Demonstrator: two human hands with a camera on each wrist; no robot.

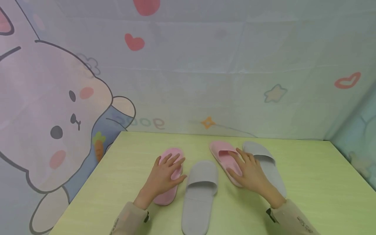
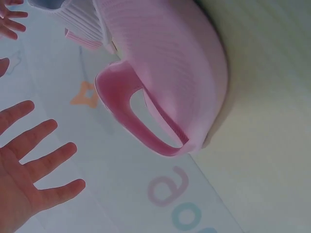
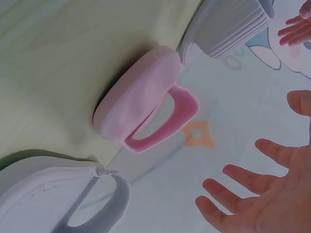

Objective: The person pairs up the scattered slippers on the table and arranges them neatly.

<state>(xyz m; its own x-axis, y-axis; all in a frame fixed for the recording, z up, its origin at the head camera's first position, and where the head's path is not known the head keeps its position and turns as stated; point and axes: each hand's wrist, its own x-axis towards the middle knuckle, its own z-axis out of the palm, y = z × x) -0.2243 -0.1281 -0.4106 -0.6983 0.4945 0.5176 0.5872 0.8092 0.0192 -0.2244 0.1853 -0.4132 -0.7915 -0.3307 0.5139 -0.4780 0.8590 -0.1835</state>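
My left hand (image 1: 164, 176) hovers with spread fingers over a pink slipper (image 1: 165, 196), covering part of its strap. In the left wrist view the hand (image 2: 34, 170) stays apart from that slipper (image 2: 170, 63). Over a second pink slipper (image 1: 219, 148), slanted on the table, hangs my right hand (image 1: 249, 171), its fingers also spread and holding nothing. The right wrist view has a gap between the hand (image 3: 267, 189) and this slipper (image 3: 141, 97). One grey slipper (image 1: 202, 171) lies between the pink ones; another grey slipper (image 1: 277, 181) lies at the right, partly behind my right hand.
All the slippers lie on a yellow-green table (image 1: 317, 182), toes toward its far edge. A patterned cloth (image 1: 205, 49) with a cartoon rabbit (image 1: 55, 104) hangs behind and to the sides.
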